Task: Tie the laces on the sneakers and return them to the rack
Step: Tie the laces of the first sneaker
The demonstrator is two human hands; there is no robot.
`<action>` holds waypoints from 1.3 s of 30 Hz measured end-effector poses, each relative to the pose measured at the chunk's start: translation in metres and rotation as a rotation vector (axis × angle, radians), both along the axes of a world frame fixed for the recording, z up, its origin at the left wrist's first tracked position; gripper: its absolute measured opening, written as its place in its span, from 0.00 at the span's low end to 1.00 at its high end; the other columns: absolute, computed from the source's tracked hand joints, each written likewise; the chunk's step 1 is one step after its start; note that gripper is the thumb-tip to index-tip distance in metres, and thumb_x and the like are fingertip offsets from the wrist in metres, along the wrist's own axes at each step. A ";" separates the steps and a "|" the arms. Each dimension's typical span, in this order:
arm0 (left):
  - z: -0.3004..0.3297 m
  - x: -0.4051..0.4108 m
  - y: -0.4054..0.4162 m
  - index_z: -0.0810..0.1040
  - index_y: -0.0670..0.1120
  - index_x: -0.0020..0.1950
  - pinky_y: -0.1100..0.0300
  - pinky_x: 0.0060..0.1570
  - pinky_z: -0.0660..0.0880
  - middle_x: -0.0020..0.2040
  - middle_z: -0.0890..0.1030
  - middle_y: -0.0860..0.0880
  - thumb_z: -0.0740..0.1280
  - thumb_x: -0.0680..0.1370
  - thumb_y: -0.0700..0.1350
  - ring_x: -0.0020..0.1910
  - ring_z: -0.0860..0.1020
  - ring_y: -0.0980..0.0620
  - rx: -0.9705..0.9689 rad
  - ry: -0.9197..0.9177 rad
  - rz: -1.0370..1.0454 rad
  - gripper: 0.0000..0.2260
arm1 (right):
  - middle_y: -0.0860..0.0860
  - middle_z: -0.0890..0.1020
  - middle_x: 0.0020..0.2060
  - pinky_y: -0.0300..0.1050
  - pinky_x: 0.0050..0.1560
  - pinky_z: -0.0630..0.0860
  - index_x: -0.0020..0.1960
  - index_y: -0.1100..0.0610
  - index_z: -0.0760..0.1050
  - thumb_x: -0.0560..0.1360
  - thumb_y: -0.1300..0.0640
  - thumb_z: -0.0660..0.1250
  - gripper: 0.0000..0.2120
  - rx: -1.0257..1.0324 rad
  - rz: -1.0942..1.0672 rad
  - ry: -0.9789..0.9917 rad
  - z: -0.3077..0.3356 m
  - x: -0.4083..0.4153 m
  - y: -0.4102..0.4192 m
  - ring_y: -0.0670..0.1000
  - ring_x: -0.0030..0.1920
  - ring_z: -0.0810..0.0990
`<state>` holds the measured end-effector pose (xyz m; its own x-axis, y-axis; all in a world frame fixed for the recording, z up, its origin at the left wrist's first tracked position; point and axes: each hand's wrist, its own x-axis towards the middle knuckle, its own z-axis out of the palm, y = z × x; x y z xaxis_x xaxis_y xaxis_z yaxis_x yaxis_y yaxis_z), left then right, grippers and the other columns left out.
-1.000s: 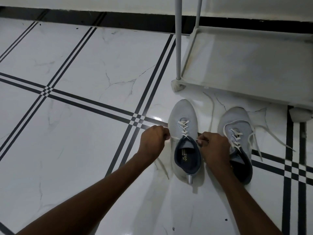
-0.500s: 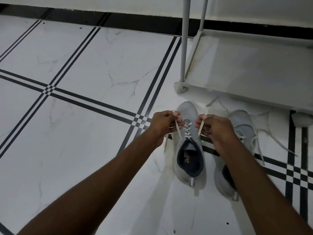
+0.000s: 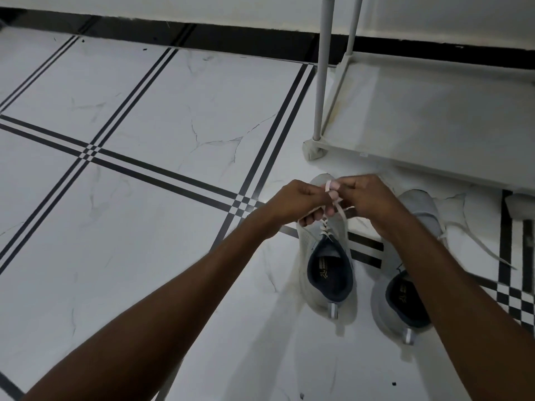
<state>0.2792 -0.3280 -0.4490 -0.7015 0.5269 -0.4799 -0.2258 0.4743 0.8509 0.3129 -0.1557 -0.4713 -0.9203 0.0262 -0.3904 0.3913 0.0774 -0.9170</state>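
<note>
Two light grey sneakers with dark blue linings stand side by side on the floor, toes toward the rack. Over the left sneaker (image 3: pixel 327 285), my left hand (image 3: pixel 301 202) and my right hand (image 3: pixel 367 198) meet above its tongue, both pinching its white laces (image 3: pixel 333 198), which cross and loop between my fingers. The right sneaker (image 3: pixel 417 206) is partly hidden by my right forearm; its white laces (image 3: pixel 474 241) lie loose on the floor to the right. The rack (image 3: pixel 434 117) is pale grey, with a bare bottom shelf just beyond the shoes.
The floor (image 3: pixel 144 227) is glossy white marble tile with black stripe bands. Two upright rack poles (image 3: pixel 321 68) rise at the rack's left corner, on a plastic foot (image 3: pixel 312 150). A black skirting strip (image 3: pixel 202 33) runs along the wall behind.
My hands have lifted from beside the left sneaker's opening and come together above its tongue, drawing the lace ends up and crossing them. The view has tilted slightly.
</note>
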 end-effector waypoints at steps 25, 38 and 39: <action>-0.025 0.023 0.006 0.81 0.43 0.40 0.55 0.35 0.71 0.32 0.78 0.52 0.70 0.72 0.39 0.33 0.74 0.52 -0.144 0.780 0.216 0.02 | 0.49 0.83 0.39 0.43 0.41 0.70 0.44 0.58 0.81 0.76 0.62 0.67 0.05 -0.072 0.024 -0.145 -0.027 0.008 -0.002 0.50 0.41 0.75; -0.042 0.015 -0.025 0.85 0.37 0.49 0.56 0.49 0.82 0.46 0.86 0.39 0.72 0.76 0.40 0.43 0.82 0.48 -0.006 -0.152 0.617 0.07 | 0.62 0.77 0.30 0.49 0.35 0.70 0.33 0.67 0.75 0.71 0.55 0.65 0.16 0.638 -0.460 -0.033 -0.030 0.026 0.024 0.61 0.34 0.74; -0.046 0.015 -0.032 0.84 0.35 0.50 0.57 0.46 0.82 0.46 0.86 0.38 0.71 0.75 0.38 0.41 0.82 0.48 -0.061 -0.224 0.647 0.07 | 0.60 0.77 0.30 0.48 0.37 0.70 0.34 0.66 0.75 0.72 0.55 0.65 0.15 0.747 -0.459 -0.027 -0.033 0.031 0.023 0.60 0.36 0.76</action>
<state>0.2944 -0.3600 -0.4946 -0.7465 0.0028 -0.6654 -0.6471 0.2299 0.7269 0.3443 -0.1327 -0.5045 -0.7468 0.6491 -0.1448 0.5521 0.4838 -0.6791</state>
